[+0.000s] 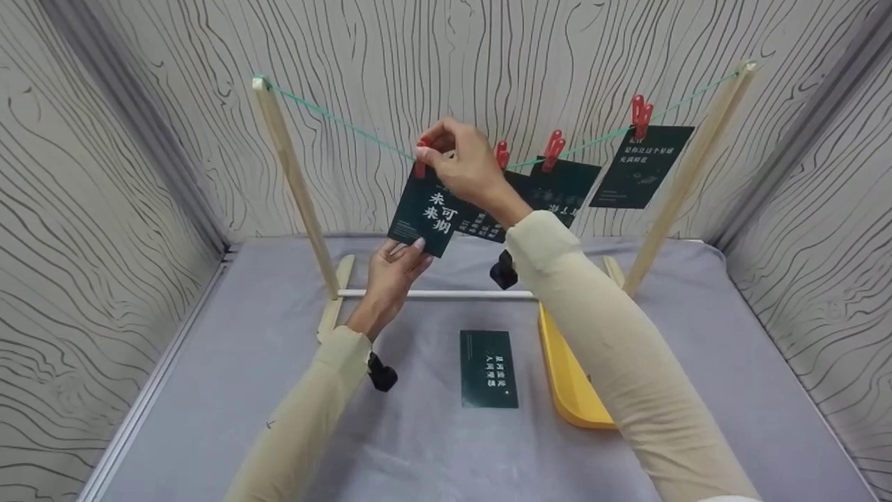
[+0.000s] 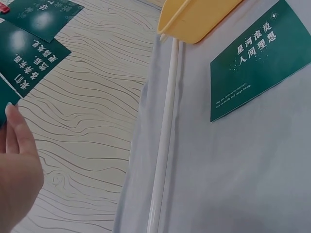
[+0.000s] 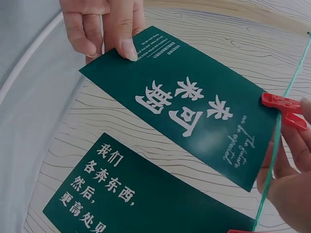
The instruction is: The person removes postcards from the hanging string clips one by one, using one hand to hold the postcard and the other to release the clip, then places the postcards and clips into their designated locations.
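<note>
A dark green card with white characters hangs at the green string, tilted. My left hand pinches its lower edge between thumb and fingers. At the card's top edge, my right hand pinches a red clothespin, whose jaws sit over the card and the string in the right wrist view. Just right of it a second card hangs, partly hidden by my right hand in the head view. Only part of the left hand shows in the left wrist view.
Two more clipped cards, one mid-string and one far right, hang between wooden posts. A white rod joins the stand's feet. Below lie a loose green card and a yellow tray, partly behind my right sleeve.
</note>
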Tool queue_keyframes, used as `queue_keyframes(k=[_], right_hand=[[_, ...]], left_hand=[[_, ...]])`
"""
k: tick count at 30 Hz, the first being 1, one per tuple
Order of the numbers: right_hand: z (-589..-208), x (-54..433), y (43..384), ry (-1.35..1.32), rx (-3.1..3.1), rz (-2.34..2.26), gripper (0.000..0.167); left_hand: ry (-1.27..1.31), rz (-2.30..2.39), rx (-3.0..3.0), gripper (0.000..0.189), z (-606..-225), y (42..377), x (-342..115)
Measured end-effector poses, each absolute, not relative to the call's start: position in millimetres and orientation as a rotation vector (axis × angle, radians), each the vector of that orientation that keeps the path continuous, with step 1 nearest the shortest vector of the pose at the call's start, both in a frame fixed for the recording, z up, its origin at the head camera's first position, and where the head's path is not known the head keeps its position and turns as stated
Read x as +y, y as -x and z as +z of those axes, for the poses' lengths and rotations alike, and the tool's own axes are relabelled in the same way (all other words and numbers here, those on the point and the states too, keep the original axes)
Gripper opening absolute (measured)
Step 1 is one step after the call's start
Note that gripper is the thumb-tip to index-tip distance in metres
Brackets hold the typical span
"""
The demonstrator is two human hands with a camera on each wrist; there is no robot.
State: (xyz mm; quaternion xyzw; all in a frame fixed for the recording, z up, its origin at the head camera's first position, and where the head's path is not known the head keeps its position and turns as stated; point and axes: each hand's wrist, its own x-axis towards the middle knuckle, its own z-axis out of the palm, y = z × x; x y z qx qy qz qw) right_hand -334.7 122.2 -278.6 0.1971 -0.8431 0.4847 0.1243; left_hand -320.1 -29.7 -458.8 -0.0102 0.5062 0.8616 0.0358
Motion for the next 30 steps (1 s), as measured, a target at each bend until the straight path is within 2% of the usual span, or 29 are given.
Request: queue_keyframes(k=[4,9,30], right_hand=[[-277.9,121.9,334.9,-0.585,-2.402,1.418,0.011],[-279.4,123.3,336.5,-0.605,-2.376,1.444,0.01],[-284.3,129.1,337.8,-0.651,-2.268,1.413,0.02]], left_hand=[[0.015,2.662,1.528,0.041,-457.6,320.2,-28.7],[-0.013,2.671,1.512,0.042,-458.6,319.8,-29.8],[0.073,2.65,1.502,0.04,-474.5,314.3,-28.2]])
